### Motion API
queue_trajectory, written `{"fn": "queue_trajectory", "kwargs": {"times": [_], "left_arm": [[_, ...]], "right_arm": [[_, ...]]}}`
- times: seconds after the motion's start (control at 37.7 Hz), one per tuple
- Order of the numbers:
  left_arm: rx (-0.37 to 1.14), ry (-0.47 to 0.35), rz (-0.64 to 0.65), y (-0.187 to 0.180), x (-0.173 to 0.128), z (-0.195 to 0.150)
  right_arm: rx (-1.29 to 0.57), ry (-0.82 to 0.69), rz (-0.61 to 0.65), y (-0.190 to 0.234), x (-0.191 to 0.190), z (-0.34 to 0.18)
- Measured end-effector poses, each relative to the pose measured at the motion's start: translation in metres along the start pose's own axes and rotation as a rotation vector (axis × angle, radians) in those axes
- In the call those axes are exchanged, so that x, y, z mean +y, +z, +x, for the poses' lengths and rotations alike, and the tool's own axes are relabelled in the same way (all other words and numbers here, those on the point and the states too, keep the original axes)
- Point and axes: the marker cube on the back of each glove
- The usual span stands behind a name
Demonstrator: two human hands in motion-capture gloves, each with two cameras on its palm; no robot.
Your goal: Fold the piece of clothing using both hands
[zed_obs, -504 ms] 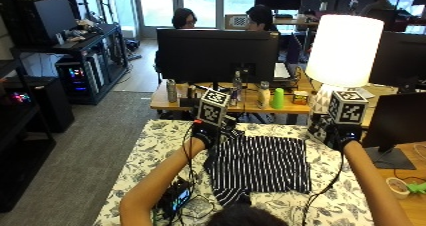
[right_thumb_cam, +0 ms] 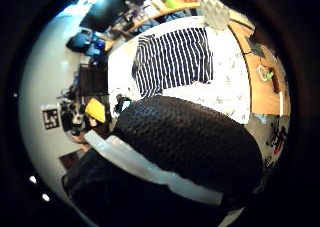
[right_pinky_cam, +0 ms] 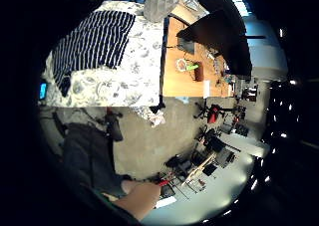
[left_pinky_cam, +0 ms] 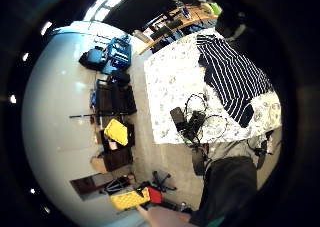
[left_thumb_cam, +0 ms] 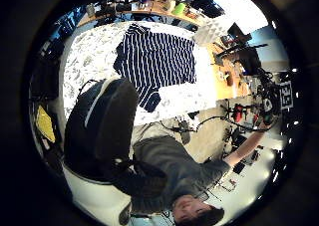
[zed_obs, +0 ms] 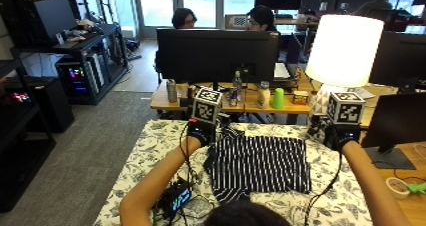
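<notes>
Striped shirt [zed_obs: 261, 163] lies between both raised hands.

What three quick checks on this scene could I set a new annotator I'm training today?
1. True or false: the striped shirt lies on a floral cloth.
2. The left hand is: A) beside the shirt's far left corner, B) on the lamp, C) on the floor.
3. Fill in: the right hand is raised beyond the shirt's far ____ corner, holding nothing.

Key: 1 true; 2 A; 3 right. Neither hand's fingers show, so its grip cannot be judged.
</notes>
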Motion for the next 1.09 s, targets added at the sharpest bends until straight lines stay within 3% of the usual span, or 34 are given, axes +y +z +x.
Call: {"fn": "queue_trajectory", "kwargs": {"times": [0.4, 0.56, 0.66, 0.85, 0.98, 1.03, 1.09], "left_arm": [[0.102, 0.028, -0.044, 0.038, -0.002, 0.021], [0.224, 0.220, -0.216, 0.117, -0.002, 0.082], [0.259, 0.275, -0.333, 0.188, -0.003, 0.122], [0.219, 0.260, -0.494, 0.290, -0.017, 0.161], [0.057, 0.121, -0.718, 0.339, -0.013, 0.174], [-0.002, 0.107, -0.702, 0.349, -0.018, 0.177], [-0.013, 0.153, -0.597, 0.357, -0.030, 0.182]], "right_arm": [[0.099, 0.010, -0.029, 0.017, -0.021, 0.000], [0.118, -0.019, -0.109, 0.047, -0.040, -0.004], [0.143, -0.010, -0.149, 0.063, -0.050, -0.004], [0.150, -0.016, -0.212, 0.083, -0.058, -0.003], [0.157, -0.002, -0.233, 0.099, -0.067, 0.004], [0.157, 0.003, -0.234, 0.105, -0.070, 0.006], [0.151, -0.001, -0.233, 0.110, -0.073, 0.006]]}}
